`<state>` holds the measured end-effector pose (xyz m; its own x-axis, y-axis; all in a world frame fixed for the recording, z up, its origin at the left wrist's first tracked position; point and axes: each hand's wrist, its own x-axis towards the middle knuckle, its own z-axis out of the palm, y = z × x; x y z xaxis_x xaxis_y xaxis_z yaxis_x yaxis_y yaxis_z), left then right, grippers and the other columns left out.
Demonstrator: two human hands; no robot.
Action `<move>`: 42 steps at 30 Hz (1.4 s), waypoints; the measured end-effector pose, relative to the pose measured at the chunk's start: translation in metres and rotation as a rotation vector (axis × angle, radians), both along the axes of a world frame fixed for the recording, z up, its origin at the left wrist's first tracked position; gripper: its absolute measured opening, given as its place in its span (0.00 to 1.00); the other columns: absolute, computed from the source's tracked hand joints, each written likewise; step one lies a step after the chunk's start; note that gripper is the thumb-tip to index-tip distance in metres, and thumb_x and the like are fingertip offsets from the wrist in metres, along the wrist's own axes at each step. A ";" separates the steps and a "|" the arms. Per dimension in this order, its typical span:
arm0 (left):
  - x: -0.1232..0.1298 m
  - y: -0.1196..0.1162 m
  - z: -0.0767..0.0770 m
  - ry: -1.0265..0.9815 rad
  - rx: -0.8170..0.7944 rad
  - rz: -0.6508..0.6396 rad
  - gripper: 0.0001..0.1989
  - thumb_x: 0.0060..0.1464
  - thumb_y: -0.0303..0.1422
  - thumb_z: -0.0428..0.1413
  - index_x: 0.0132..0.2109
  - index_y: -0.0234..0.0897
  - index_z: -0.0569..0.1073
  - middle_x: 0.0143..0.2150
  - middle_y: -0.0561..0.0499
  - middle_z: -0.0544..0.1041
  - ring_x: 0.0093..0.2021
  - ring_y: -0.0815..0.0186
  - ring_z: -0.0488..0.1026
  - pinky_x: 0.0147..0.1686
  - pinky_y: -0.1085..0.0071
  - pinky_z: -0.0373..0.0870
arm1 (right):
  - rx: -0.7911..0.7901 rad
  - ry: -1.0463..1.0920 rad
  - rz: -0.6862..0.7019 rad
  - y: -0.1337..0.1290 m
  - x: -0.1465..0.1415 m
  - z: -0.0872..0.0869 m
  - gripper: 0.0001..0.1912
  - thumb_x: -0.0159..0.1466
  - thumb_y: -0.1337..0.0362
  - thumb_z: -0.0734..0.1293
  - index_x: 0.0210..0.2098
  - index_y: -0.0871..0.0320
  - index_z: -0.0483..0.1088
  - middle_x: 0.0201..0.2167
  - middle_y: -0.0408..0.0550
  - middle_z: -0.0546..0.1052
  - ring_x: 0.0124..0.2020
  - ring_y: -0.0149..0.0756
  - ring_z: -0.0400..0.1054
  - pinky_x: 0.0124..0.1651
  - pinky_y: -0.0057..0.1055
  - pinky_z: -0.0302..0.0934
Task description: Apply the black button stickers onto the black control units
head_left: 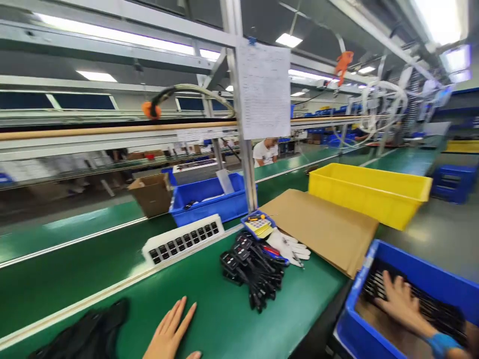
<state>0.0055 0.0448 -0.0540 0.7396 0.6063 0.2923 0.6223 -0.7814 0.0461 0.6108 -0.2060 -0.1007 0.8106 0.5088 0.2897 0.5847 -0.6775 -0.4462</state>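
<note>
My left hand [170, 331] rests flat on the green bench [202, 294] at the bottom centre, fingers spread and nothing in it. At the lower right, my right hand [402, 301] reaches into a blue bin [354, 319], fingers apart over black parts [437, 311] inside. Whether it touches them is unclear. A pile of black cabled devices [254, 269] lies on the bench between my hands. Left of my left hand is a black cloth-like item [88, 331], partly cut off by the frame.
White gloves [286, 244], a small blue tray [245, 219] and cardboard [325, 224] lie beyond the pile. Farther back stand a yellow bin [362, 192], a blue bin [209, 207], a white slotted rack [183, 239] and a metal post [247, 174]. A person sits beyond.
</note>
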 end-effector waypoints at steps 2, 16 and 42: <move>0.005 -0.011 0.016 0.015 -0.053 0.010 0.41 0.52 0.53 0.53 0.67 0.47 0.49 0.68 0.44 0.48 0.65 0.43 0.53 0.58 0.46 0.60 | 0.061 -0.003 0.071 0.019 0.002 0.031 0.46 0.54 0.49 0.54 0.62 0.79 0.49 0.57 0.89 0.55 0.61 0.70 0.50 0.55 0.61 0.49; 0.008 -0.027 0.044 -0.057 -0.430 0.048 0.45 0.49 0.58 0.53 0.67 0.42 0.51 0.69 0.38 0.41 0.68 0.43 0.40 0.63 0.42 0.43 | -0.096 -0.279 0.863 0.199 -0.301 0.112 0.37 0.60 0.60 0.63 0.63 0.75 0.50 0.34 0.63 0.74 0.36 0.56 0.69 0.38 0.46 0.64; 0.009 -0.035 0.051 -0.423 -0.485 0.062 0.28 0.43 0.40 0.66 0.50 0.38 0.67 0.45 0.47 0.72 0.46 0.57 0.69 0.50 0.58 0.65 | -0.097 0.236 1.199 0.193 -0.357 0.102 0.28 0.59 0.59 0.60 0.58 0.60 0.64 0.39 0.52 0.77 0.41 0.48 0.72 0.44 0.41 0.64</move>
